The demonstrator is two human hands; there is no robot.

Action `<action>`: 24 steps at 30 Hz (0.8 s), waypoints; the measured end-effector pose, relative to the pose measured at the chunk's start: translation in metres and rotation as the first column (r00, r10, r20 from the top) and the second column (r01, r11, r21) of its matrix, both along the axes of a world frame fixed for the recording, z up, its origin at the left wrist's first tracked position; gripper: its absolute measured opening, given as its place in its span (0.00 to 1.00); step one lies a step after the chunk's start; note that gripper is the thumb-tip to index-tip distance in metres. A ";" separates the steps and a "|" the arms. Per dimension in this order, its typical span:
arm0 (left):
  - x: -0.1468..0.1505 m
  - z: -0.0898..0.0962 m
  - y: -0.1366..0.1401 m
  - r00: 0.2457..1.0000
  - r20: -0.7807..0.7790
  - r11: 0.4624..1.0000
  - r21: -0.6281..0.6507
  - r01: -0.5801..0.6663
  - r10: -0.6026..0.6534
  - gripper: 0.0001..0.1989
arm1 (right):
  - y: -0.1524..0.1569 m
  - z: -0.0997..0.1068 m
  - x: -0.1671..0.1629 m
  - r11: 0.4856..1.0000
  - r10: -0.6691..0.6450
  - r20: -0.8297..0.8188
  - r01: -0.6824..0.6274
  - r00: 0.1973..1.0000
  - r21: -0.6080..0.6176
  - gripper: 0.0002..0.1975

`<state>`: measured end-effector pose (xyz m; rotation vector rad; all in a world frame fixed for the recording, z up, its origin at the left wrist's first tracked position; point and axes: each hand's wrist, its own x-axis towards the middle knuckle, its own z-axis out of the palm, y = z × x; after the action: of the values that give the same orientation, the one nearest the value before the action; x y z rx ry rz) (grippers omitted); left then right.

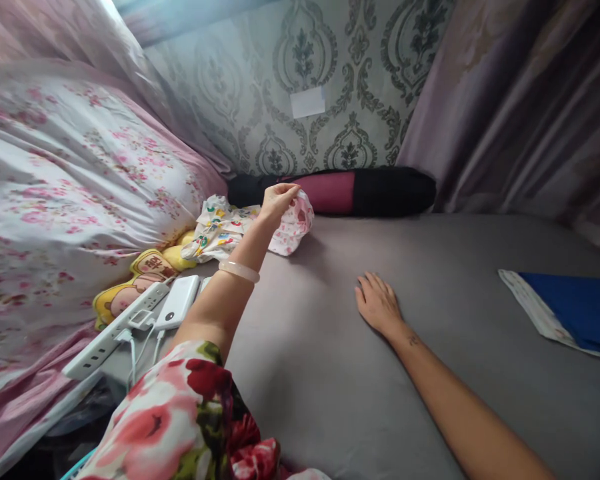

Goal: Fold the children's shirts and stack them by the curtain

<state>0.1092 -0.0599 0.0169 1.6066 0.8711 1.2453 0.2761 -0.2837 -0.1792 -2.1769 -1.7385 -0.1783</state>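
My left hand (279,200) reaches forward and pinches a small white cloth with a pink print (295,227) that lies on the grey bed sheet (330,347). A pale bangle sits on that wrist. Beside the cloth, to its left, lies another small garment with a coloured print (217,230). My right hand (377,303) rests flat, palm down, on the grey sheet, holding nothing.
A big floral quilt (70,200) is piled on the left. A white power strip (115,333), a white power bank (179,301) and a yellow cushion (145,273) lie by it. A black and pink bolster (350,191) lies against the wall. A blue folded item (575,310) lies at the right.
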 end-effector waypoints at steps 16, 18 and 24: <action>0.082 -0.031 -0.073 0.881 -0.075 0.883 0.010 0.468 -0.466 0.20 | 0.005 0.008 0.001 0.927 0.191 -0.527 0.023 0.828 0.373 0.20; 0.090 -0.036 -0.082 0.839 -0.086 0.842 0.000 0.539 -0.537 0.21 | 0.005 0.012 -0.003 0.914 0.234 -0.601 0.037 0.764 0.404 0.20; 0.110 -0.044 -0.108 0.719 -0.092 0.722 -0.012 0.691 -0.689 0.23 | 0.011 0.010 -0.002 0.914 0.286 -0.774 0.081 0.565 0.397 0.24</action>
<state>0.2190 -0.1682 -0.0267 1.7790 0.2311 0.6416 0.2740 -0.2726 -0.1692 -1.4433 -1.1207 0.4423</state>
